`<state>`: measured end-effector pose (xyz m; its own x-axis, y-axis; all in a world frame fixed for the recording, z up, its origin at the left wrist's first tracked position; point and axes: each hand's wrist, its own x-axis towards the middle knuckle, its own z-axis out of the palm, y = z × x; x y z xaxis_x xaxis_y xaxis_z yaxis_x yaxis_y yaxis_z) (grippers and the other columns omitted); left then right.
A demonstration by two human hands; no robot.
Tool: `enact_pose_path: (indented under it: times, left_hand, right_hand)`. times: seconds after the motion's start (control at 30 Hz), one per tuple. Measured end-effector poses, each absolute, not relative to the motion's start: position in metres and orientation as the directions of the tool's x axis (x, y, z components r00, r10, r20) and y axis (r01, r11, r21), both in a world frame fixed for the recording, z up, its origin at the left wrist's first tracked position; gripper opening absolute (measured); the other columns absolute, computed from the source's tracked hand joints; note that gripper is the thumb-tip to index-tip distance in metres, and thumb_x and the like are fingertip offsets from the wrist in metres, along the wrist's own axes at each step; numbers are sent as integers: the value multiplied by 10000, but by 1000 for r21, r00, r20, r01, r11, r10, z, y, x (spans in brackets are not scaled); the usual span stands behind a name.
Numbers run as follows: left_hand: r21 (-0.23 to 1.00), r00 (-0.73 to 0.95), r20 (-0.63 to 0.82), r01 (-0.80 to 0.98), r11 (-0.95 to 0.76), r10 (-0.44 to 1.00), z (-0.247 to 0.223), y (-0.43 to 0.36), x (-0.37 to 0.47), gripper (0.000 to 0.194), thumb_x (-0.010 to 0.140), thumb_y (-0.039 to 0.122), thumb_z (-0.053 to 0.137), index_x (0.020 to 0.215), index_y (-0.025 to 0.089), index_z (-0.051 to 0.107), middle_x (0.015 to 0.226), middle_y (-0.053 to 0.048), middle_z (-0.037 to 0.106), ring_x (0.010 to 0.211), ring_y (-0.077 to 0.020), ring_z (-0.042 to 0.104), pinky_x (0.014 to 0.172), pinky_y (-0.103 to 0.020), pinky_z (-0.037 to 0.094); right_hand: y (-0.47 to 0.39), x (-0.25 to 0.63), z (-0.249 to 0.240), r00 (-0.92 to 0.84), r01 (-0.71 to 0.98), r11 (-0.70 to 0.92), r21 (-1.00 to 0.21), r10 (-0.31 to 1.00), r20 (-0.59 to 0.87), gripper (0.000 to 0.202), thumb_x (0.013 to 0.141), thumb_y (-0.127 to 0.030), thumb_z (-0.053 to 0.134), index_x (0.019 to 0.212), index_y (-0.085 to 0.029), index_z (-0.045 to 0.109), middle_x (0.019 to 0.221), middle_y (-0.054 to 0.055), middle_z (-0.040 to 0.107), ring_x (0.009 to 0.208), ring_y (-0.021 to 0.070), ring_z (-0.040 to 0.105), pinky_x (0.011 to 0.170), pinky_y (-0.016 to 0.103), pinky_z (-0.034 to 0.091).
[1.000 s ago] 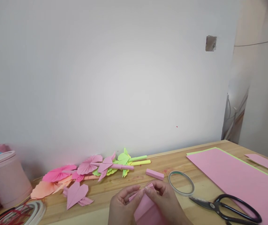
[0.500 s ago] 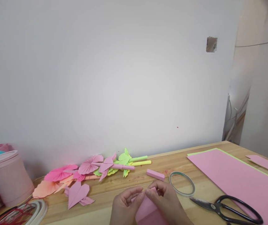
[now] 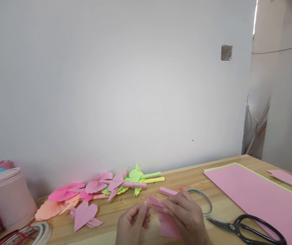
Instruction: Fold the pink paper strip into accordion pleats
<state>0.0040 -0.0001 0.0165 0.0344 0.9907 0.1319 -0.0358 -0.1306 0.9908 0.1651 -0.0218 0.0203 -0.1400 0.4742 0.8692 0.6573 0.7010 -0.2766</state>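
between left hand point(image 3: 132, 223) and right hand point(image 3: 188, 216) — pinched pink paper point(image 3: 168, 226), pleats point(image 3: 155, 200) up-left, long axis diagonal

The right hand point(image 3: 188, 212) covers part of the folded pink paper point(image 3: 168, 226) and some of the tape ring point(image 3: 211, 206). The big pink sheet point(image 3: 253, 190) and the front of the table point(image 3: 110, 214) run out of sight.
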Motion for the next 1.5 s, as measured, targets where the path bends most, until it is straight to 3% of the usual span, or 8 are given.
enact_pose_path:
  times: [0.13,0.27,0.37,0.5,0.73,1.03,1.3,1.5]
  left_hand:
    - [945,268,13,-318,76,963,16,-4,10,172,682,265,540,728,130,637,646,-40,647,629,-154,571,610,-263,456]
    - [863,320,-7,-477,167,948,9,0,6,109,686,166,548,755,140,628,703,-57,666,716,-174,591,675,-283,441]
    - [880,357,18,-449,154,934,11,0,3,150,696,150,533,810,140,629,757,-72,674,760,-195,586,702,-305,432]
    - [972,396,99,-236,-3,913,22,-5,5,179,678,164,552,829,152,647,804,-69,678,795,-190,571,758,-295,412]
    - [981,314,132,-180,-78,940,7,0,9,171,634,206,600,801,232,623,688,1,665,691,-140,583,640,-219,446]
    - [883,379,269,270,-384,886,22,-9,10,262,729,295,446,913,225,618,751,-35,646,702,-176,545,711,-291,434]
    - [913,376,246,220,-344,893,27,-12,15,275,717,270,462,935,192,612,853,-66,656,756,-214,553,717,-313,424]
    - [997,376,82,-32,-76,923,20,-10,17,258,645,292,555,843,160,656,748,-64,691,702,-220,583,636,-298,436]
  right_hand:
    - [-25,154,26,-295,715,698,-34,345,891,113,691,-162,540,776,-206,601,644,11,629,568,124,486,566,243,407]
    - [-21,147,22,-370,679,734,-11,355,859,76,688,-234,534,740,-219,587,675,-3,629,555,115,479,527,226,394]
    - [-17,152,15,-360,609,782,-129,418,834,313,651,-425,525,876,-210,561,844,54,605,716,176,507,658,304,411]
    - [-17,157,10,-158,608,644,-464,671,724,393,681,-374,522,1022,-183,481,1019,96,542,978,225,438,820,351,357]
    - [-21,149,12,-74,329,424,-844,902,425,190,703,-318,513,687,-153,605,663,37,639,626,166,567,575,248,435]
    - [-17,150,10,-110,128,409,-904,911,397,206,724,-275,487,714,-137,639,662,29,637,646,169,554,592,252,423]
    - [-12,145,1,-62,-57,253,-966,965,257,169,652,-301,561,661,-135,592,581,8,606,550,141,529,498,226,389]
    - [-12,147,-1,26,-3,77,-997,997,76,289,565,-277,626,810,-187,500,347,-129,312,323,61,325,340,164,239]
